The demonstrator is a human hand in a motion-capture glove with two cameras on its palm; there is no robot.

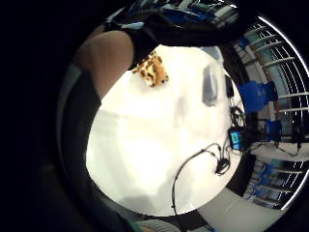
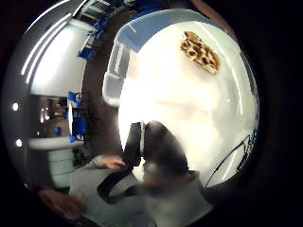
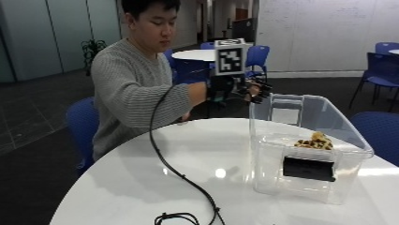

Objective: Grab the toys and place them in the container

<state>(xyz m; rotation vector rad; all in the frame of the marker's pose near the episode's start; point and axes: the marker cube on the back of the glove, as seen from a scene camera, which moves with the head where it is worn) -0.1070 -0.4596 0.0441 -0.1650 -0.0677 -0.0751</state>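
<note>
seemingly mid-reach: outside, the gloved right hand [image 3: 249,89] hovers by the clear container [image 3: 312,150], whether its fingers are spread or curled i cannot tell. palm views show a spotted plush toy [image 1: 152,70] on the white counter [image 1: 154,145]; next, descend and grasp it.

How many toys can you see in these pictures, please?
1: a spotted plush toy, seen through the clear container in the outside view; whether it sits inside or behind it on the table is unclear. The container walls could hide others.
</note>
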